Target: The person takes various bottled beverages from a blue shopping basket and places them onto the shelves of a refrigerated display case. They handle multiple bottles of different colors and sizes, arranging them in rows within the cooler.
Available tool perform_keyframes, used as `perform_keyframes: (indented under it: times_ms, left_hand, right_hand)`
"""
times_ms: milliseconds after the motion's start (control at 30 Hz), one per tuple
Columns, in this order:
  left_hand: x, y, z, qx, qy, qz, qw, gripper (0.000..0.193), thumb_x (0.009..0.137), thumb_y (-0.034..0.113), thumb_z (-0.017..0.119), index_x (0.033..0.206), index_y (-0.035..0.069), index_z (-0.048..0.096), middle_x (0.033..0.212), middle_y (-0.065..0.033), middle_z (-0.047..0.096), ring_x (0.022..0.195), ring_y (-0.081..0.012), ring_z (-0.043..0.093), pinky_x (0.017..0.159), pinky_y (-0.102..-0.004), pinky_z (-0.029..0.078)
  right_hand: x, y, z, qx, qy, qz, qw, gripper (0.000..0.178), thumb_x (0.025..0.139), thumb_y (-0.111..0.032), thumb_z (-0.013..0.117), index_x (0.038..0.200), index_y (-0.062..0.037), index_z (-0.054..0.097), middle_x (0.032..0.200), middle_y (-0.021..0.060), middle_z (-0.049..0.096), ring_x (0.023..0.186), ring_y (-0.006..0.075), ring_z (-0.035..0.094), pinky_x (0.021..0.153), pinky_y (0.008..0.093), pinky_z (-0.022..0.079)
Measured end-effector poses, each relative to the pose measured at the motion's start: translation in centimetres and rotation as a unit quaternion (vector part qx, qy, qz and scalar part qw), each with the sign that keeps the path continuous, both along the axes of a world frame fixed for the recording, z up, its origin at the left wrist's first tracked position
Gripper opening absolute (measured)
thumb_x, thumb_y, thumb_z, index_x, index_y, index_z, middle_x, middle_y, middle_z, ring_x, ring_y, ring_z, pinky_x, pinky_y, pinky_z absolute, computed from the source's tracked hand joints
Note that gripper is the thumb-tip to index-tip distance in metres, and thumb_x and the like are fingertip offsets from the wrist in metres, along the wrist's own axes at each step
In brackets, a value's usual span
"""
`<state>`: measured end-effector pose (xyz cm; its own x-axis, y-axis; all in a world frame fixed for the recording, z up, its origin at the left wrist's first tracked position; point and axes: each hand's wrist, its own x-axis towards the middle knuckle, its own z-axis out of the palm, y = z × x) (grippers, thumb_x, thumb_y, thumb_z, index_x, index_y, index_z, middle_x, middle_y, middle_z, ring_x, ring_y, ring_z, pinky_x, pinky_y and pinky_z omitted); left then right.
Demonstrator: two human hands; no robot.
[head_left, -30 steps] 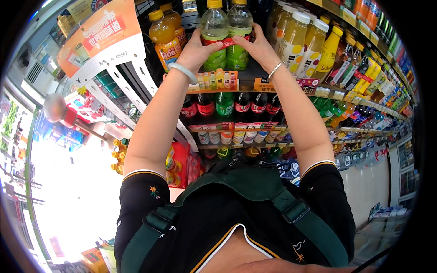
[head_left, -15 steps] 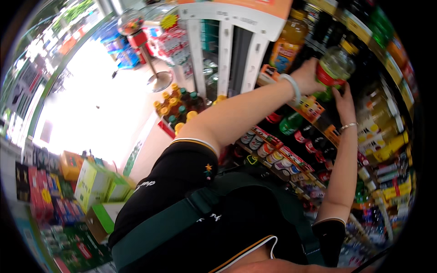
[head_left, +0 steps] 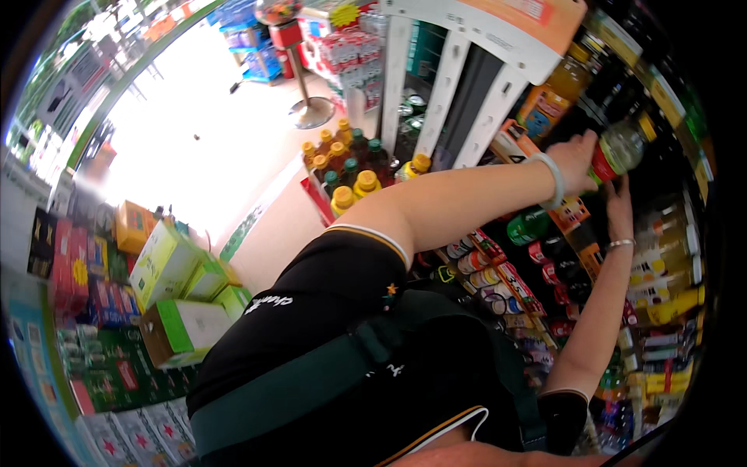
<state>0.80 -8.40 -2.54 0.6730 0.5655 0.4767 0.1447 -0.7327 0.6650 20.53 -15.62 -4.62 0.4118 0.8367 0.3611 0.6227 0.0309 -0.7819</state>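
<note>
In the head view, at the upper right, my left hand [head_left: 574, 162] is closed around the lower part of a clear plastic drink bottle [head_left: 622, 148] with a yellow cap and a red-and-green label. The bottle lies tilted, cap toward the upper right, in front of the dark shelf opening. Below it my right hand [head_left: 620, 208] reaches up with fingers stretched out, close to the bottle's underside; whether they touch it I cannot tell. Beside my left hand stands a large bottle of orange drink [head_left: 554, 93] on the same shelf.
Lower shelves hold a green bottle [head_left: 527, 226], dark bottles with red labels [head_left: 554, 272] and several cans [head_left: 484, 278]. Yellow-capped bottles [head_left: 342, 167] stand left of the white rack frame [head_left: 490, 117]. Green-and-white cartons [head_left: 191, 327] are stacked at the lower left.
The view has shifted, so the surroundings sit farther right. The bottle has tipped from near upright toward its side, still in my left hand; my right hand's fingers now lie below it.
</note>
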Motion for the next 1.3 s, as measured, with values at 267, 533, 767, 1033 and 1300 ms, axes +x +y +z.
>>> perform_keyframes:
  times_ms: [267,533,767,1033,1300]
  left_hand:
    - [-0.4,2.6,-0.8,-0.023,-0.027,-0.061,0.997,0.069,0.07,0.023,0.072,0.117,0.0,0.027,0.107,-0.0211,0.055,0.1,-0.03,0.056,0.085,-0.0357,0.044]
    - [0.5,6.2,0.0,-0.143,-0.002,-0.242,0.96,0.062,0.078,0.005,0.061,0.128,-0.001,0.025,0.126,-0.0169,0.042,0.116,-0.0229,0.041,0.096,-0.031,0.034]
    - [-0.4,5.1,-0.4,-0.129,-0.01,-0.188,0.974,0.059,0.079,0.016,0.06,0.126,-0.004,0.031,0.12,-0.0186,0.048,0.111,-0.0243,0.047,0.093,-0.0303,0.036]
    - [-0.2,6.0,-0.8,-0.038,-0.026,-0.153,0.987,0.063,0.075,0.03,0.067,0.12,-0.003,0.037,0.113,-0.0183,0.053,0.104,-0.0262,0.052,0.088,-0.0312,0.039]
    - [-1.5,3.6,-0.9,-0.041,-0.166,-0.226,0.959,0.066,0.077,0.009,0.064,0.129,-0.003,0.025,0.125,-0.0173,0.042,0.115,-0.0234,0.041,0.097,-0.0324,0.03]
  right_hand:
    - [-1.4,0.5,-1.1,-0.011,-0.039,-0.009,0.999,0.064,0.078,-0.027,0.061,0.128,0.0001,0.032,0.111,0.02,0.055,0.104,0.028,0.053,0.087,0.0326,0.041]
    - [-3.1,-1.0,1.6,-0.017,0.041,-0.006,0.999,0.084,0.07,-0.044,0.069,0.13,-0.0009,0.029,0.126,0.0161,0.044,0.116,0.025,0.042,0.097,0.0327,0.032]
    - [-4.7,-1.4,0.4,0.042,-0.047,-0.088,0.994,0.087,0.061,-0.043,0.075,0.116,0.0095,0.033,0.111,0.0209,0.052,0.104,0.0273,0.053,0.089,0.0291,0.04]
    - [-5.6,-2.5,0.0,-0.034,-0.093,-0.125,0.987,0.087,0.068,-0.051,0.068,0.121,0.0076,0.032,0.116,0.0228,0.048,0.108,0.0288,0.049,0.089,0.0305,0.04]
    - [-9.3,-11.7,-1.6,0.075,-0.071,-0.175,0.979,0.05,0.083,-0.03,0.059,0.121,-0.005,0.039,0.094,0.0068,0.05,0.085,0.0147,0.052,0.076,0.0264,0.043]
